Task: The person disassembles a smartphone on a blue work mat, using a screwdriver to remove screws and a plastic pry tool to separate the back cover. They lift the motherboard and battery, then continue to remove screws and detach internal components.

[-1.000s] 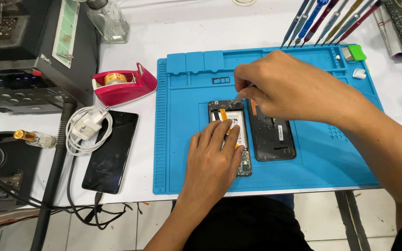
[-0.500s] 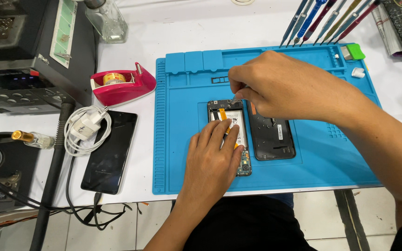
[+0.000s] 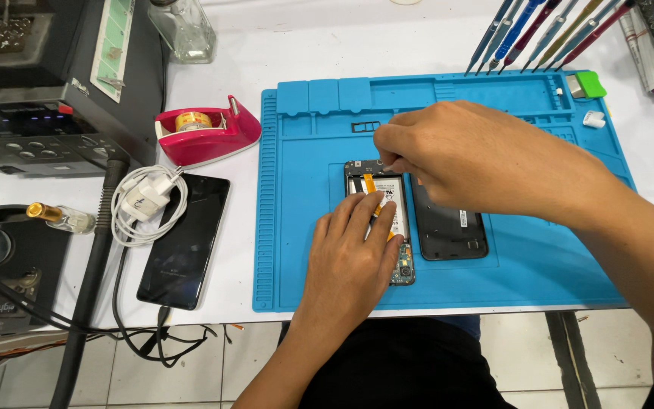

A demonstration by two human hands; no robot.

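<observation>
An opened phone body (image 3: 397, 198) with orange flex strips lies on the blue work mat (image 3: 297, 182). My left hand (image 3: 353, 257) rests flat on it, fingers spread over the battery area. My right hand (image 3: 456, 155) hovers over the phone's top end, its fingertips pinched on a small thin tool whose tip touches the phone there. The tool is mostly hidden by the fingers. The black back cover (image 3: 448, 227) lies just right of the phone, partly under my right hand.
A red tape dispenser (image 3: 206, 132), a black phone (image 3: 183, 242) with a white charger (image 3: 145, 201) on it, and grey equipment (image 3: 39, 113) stand left of the mat. Screwdrivers (image 3: 539, 30) lean at the back right, near a green piece (image 3: 590, 83).
My right hand has shifted slightly left and down toward the phone's top edge. My left hand has stayed on the phone.
</observation>
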